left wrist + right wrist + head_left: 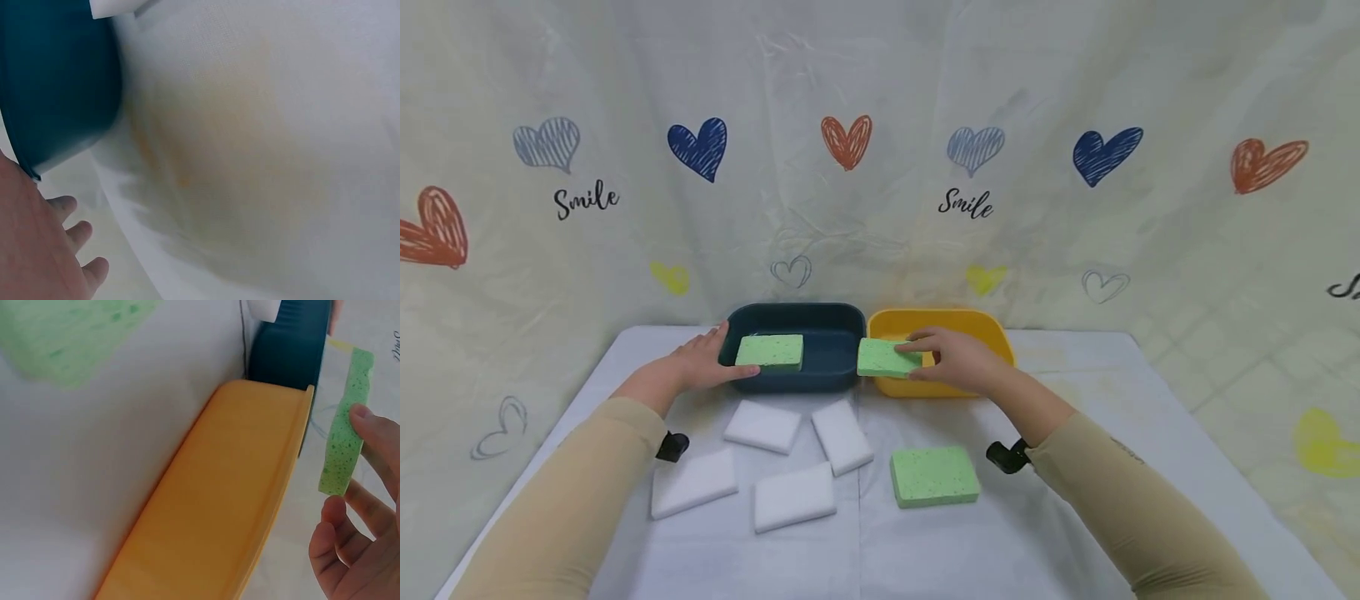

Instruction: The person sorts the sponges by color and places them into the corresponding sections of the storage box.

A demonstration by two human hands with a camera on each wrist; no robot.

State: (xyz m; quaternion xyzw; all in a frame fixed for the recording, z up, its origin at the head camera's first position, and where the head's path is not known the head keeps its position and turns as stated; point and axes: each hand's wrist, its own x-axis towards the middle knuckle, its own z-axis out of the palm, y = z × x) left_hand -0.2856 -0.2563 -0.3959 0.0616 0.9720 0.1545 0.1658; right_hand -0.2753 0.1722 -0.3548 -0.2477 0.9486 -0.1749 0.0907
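My right hand (958, 360) pinches a green sponge (880, 358) between thumb and fingers. It holds the sponge above the left end of the yellow bin (996, 329), beside the dark teal bin (835, 379). In the right wrist view the same sponge (345, 428) shows edge-on, clear of the bin rim. At the teal bin's left end, my left hand (703, 362) rests with fingers extended along the outside and the thumb across the near rim. A second green sponge (771, 352) lies inside the teal bin, near that thumb.
Several white sponges (795, 497) lie on the white-covered table (925, 558), in front of the teal bin. Another green sponge (936, 477) lies on the table in front of the yellow bin. A curtain (895, 50) printed with hearts hangs close behind both bins.
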